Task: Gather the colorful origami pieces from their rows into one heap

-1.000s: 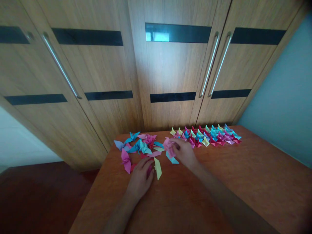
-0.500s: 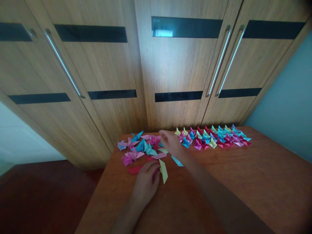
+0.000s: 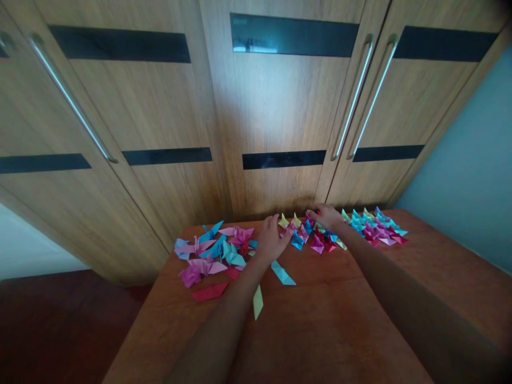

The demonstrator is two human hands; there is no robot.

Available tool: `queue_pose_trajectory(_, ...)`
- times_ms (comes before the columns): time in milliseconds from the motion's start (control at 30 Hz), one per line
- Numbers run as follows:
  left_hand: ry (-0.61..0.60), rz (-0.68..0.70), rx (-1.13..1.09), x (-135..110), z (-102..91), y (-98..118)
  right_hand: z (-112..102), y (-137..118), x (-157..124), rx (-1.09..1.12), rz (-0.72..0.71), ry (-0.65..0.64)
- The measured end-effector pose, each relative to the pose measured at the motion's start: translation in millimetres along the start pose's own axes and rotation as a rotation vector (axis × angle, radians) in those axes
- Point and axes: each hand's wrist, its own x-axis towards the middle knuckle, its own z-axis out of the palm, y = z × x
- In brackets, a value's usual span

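A loose heap of folded paper cranes [image 3: 216,252], blue, pink and red, lies at the table's far left. A neat row of small folded paper pieces [image 3: 360,229] in several colours runs along the far edge to the right. My left hand [image 3: 272,241] lies with fingers stretched forward between the heap and the row, its fingertips by a yellow piece [image 3: 283,220]. My right hand [image 3: 327,216] reaches over the row's left part, fingers curled down onto the pieces; whether it grips one is hidden.
The brown wooden table [image 3: 332,320] stands against tall wooden cupboard doors [image 3: 280,117] with long metal handles. Flat folded strips lie apart from the heap: a red one [image 3: 210,292], a yellow one [image 3: 258,302], a blue one [image 3: 283,273]. A pale blue wall [image 3: 472,160] is at right.
My left hand moved forward from the near strips to the gap beside the row. My right hand moved from the heap rightward onto the row. The pink piece it held earlier is out of sight.
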Motion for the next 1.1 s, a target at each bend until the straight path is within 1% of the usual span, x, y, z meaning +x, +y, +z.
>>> queue_pose_trajectory(33, -0.019, -0.063, 0.006, 12.7, 9.2, -2.1, 1.8, 1.7, 4.3, -0.009, 0.0, -0.019)
queue_pose_trajectory(133, -0.06, -0.117, 0.015, 38.5, 31.1, -8.5, 7.8, 5.8, 14.6, -0.03, -0.006, -0.068)
queue_pose_trajectory(200, -0.086, -0.114, 0.024, 46.4, 40.8, -11.7, 11.8, 7.9, 17.4, -0.036, -0.013, -0.089)
queue_pose_trajectory(300, -0.133, -0.086, 0.04, 47.4, 48.3, -13.3, 16.4, 9.4, 14.3, -0.027, -0.024, -0.109)
queue_pose_trajectory(433, -0.207, 0.002, 0.05, 32.1, 47.6, -7.8, 19.2, 6.8, -1.1, 0.007, -0.052, -0.12)
queue_pose_trajectory(700, -0.314, 0.201, 0.125, -27.5, 34.7, 16.7, 18.3, -16.9, -58.1, 0.048, -0.113, -0.083)
queue_pose_trajectory(767, -0.332, 0.208, 0.149, -40.3, 33.2, 22.3, 15.3, -23.9, -71.6, 0.078, -0.152, -0.076)
queue_pose_trajectory(867, -0.311, 0.174, 0.176, -54.7, 32.7, 27.8, 8.7, -30.7, -87.1, 0.145, -0.227, -0.099)
queue_pose_trajectory(933, -0.282, 0.167, 0.165, -61.3, 33.4, 28.8, 4.6, -30.8, -94.7, 0.195, -0.242, -0.113)
queue_pose_trajectory(1000, -0.258, 0.168, 0.117, -65.7, 35.2, 28.3, 2.2, -27.9, -100.8, 0.272, -0.214, -0.13)
queue_pose_trajectory(1100, -0.224, 0.158, 0.007, -69.0, 39.7, 27.8, 3.4, -22.5, -107.6, 0.398, -0.109, -0.152)
